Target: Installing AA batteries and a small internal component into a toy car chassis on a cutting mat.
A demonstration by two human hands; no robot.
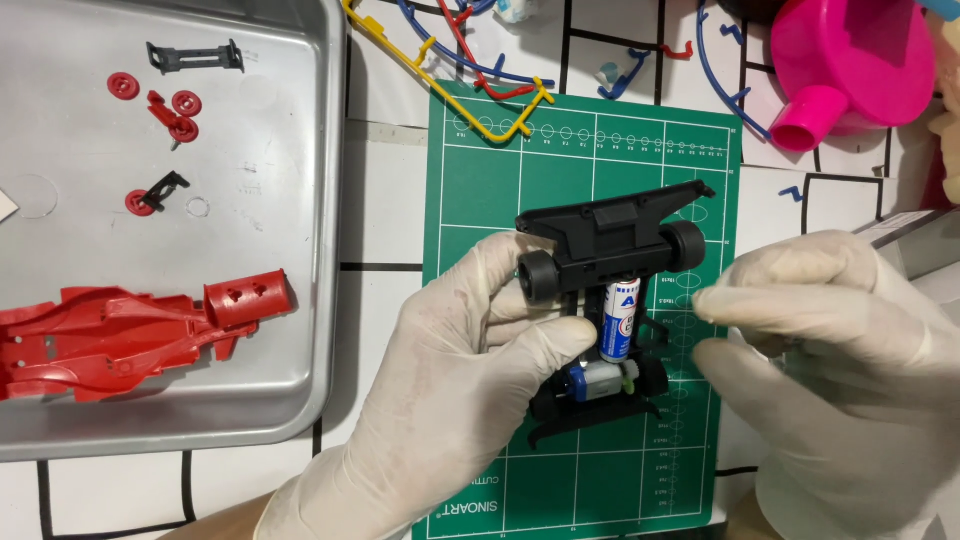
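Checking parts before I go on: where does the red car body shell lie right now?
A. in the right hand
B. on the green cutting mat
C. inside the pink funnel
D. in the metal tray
D: the red car body shell lies in the metal tray, while the left hand holds the black chassis over the green cutting mat.

The chassis (610, 290) stood over the mat (480, 170) middle, with the left hand (450, 400) and right hand (840, 370) closing both flanks. Sprues (480, 75) and a pink funnel (850, 60) crowded the far edge. Bare mat lay open near its front edge, and the tray (260, 250) had room between the red shell (120, 335) and small parts (170, 110).
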